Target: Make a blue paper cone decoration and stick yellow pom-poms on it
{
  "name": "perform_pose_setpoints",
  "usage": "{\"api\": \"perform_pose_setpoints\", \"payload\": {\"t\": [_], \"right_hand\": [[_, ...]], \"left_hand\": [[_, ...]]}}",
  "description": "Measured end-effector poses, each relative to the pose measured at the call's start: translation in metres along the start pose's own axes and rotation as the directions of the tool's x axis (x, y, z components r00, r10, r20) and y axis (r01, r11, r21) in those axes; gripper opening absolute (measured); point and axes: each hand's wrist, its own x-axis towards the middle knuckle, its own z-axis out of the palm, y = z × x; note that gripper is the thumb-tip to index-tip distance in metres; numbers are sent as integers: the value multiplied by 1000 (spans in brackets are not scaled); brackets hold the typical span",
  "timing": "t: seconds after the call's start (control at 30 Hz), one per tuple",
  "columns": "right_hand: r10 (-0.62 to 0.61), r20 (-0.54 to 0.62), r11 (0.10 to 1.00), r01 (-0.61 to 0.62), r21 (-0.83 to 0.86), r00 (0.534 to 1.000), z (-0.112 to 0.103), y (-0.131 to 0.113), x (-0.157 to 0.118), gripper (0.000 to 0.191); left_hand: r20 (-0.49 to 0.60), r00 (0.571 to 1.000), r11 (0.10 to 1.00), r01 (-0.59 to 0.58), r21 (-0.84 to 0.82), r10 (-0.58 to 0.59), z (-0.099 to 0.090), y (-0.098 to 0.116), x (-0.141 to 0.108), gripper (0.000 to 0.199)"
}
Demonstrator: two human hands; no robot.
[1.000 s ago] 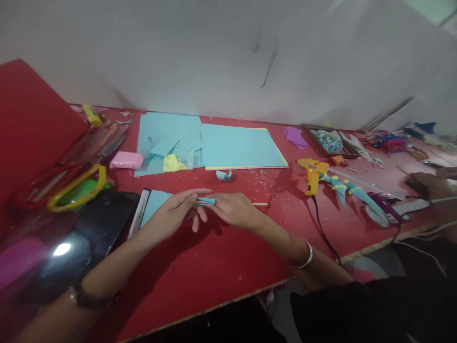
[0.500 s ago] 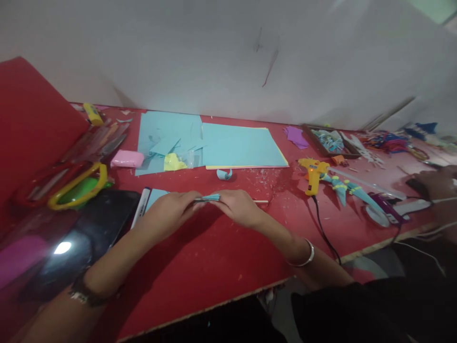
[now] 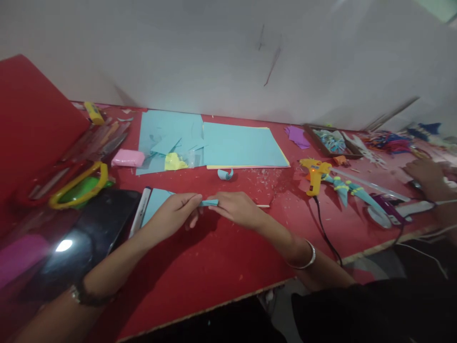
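Between my two hands is a small folded or rolled piece of blue paper (image 3: 209, 203), held level over the red tabletop. My left hand (image 3: 180, 207) pinches its left end between thumb and fingers. At its other end, the fingertips of my right hand (image 3: 233, 208) close on it; part of the paper is hidden behind them. A curled blue paper strip (image 3: 225, 175) lies just beyond my hands. Partly under my left wrist are a sheet of blue paper (image 3: 157, 200) and a white marker (image 3: 140, 212). A thin stick (image 3: 263, 206) lies beside my right hand.
Behind lie stacked blue sheets (image 3: 244, 145) with paper scraps. To the right are a yellow glue gun (image 3: 314, 175) with its cord, a blue paper craft piece (image 3: 352, 188) and a wooden tray (image 3: 333, 141). Scissors (image 3: 78, 188) lie left. Another person's hand (image 3: 426, 174) is at far right.
The blue paper between my hands looks narrower and more closed than before. My left fingers have shifted their grip. The other person's hand has moved slightly.
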Motion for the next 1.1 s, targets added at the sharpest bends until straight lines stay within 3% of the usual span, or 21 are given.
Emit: {"api": "perform_pose_setpoints", "payload": {"t": [0.1,0.17,0.27,0.37,0.43,0.53,0.73,0.97,1.1], "right_hand": [[-86,-41,988,80,-131,996,1,0,-2,32],[-91,-20,983,87,-164,996,1,0,-3,33],[9,15,995,-8,-95,1000,-1,-1,-2,31],[107,83,992,-112,50,991,-6,-2,0,30],[147,123,978,-163,129,981,-9,-3,1,29],[176,141,960,-202,195,974,-11,-3,2,27],[158,160,952,-193,239,974,-11,0,2,29],[86,118,902,-127,412,989,-14,5,0,23],[89,113,866,-133,482,990,-16,7,-1,31]], "left_hand": [[32,997,992,77,-96,-74,2,0,0,41],[40,997,994,75,-76,-72,2,0,-1,43],[-36,996,970,-72,233,83,0,0,-1,47],[-45,938,713,-230,662,345,-4,-5,0,48],[12,883,533,-293,794,468,-7,-9,2,48],[83,817,409,-370,834,570,-9,-15,2,44],[142,721,279,-431,858,678,-12,-17,0,34],[85,714,304,-399,865,695,-16,-13,-5,23],[77,672,209,-335,919,737,-15,-9,-7,24]]}}
